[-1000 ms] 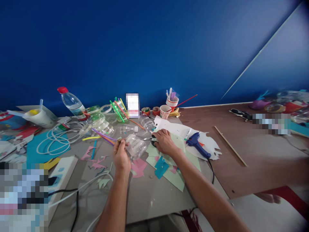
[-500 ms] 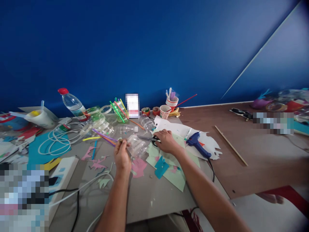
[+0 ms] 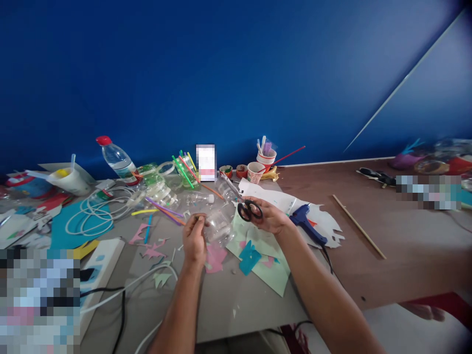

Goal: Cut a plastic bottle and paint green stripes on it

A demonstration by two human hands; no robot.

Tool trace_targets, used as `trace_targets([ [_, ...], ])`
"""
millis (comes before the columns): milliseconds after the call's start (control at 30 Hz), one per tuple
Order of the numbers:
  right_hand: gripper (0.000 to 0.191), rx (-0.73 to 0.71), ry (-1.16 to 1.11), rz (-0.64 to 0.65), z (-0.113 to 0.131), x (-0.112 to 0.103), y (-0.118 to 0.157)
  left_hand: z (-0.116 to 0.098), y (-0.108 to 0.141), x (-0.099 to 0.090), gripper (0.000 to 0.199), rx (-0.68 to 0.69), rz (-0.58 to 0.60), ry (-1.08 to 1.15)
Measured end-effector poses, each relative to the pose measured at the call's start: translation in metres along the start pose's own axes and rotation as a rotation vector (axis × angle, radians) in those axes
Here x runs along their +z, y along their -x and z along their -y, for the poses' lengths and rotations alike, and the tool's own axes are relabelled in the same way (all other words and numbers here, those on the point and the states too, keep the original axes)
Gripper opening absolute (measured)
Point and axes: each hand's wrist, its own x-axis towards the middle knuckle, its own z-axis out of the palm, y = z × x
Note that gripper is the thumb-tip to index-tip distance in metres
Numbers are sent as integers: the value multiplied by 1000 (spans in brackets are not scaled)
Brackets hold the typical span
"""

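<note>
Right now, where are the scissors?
In the head view, the scissors are just right of centre, held in the right hand, between the clear plastic piece in the left hand and the blue glue gun.

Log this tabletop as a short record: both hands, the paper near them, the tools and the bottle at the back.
Left hand: holds a clear plastic bottle piece
Right hand: holds black-handled metal scissors
Paper near hands: pale green sheets, a teal paper scrap, a pink paper scrap
Right of right hand: blue glue gun, partly over white cut paper
Back left: clear plastic bottle with red cap
</note>
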Motion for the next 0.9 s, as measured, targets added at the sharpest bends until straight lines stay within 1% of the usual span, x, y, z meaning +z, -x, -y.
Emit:
trace_targets([
  [67, 56, 38, -18, 37, 2, 6, 4, -2, 0, 1, 15, -2, 3, 6],
  [200, 49, 140, 21, 88, 7, 13, 12, -7, 0, 1, 19, -15, -6, 22],
  [267, 49, 174, 10, 109, 9, 16, 14, -10, 1, 1, 22, -25, -14, 35],
  [367, 50, 169, -52, 109, 9, 21, 15, -14, 1, 0, 25, -56, -35, 50],
  [500, 59, 127, -124, 145, 5, 27, 15, -14, 1, -1, 27, -68, -48, 47],
  [533, 61, 124, -118, 153, 5, 29, 15, -12, 1, -2, 28, -66, -50, 51],
  [600, 55, 137, -52, 158, 3, 33, 14, -8, 0, -4, 28, -35, -63, 34],
  [667, 46, 155, 42, 118, 1, 37, 12, -3, -2, -8, 29, 61, -95, -46],
  [733, 40, 168, 81, 12, -4, 41, 8, 1, -4, -12, 29, 177, -140, -138],
  [833, 39, 141, -1, -200, -15, 44, -1, 1, -4, -14, 29, 283, -171, -253],
  [900, 39, 125, -65, -274, -23, 45, -6, 0, -3, -12, 30, 328, -162, -325],
])
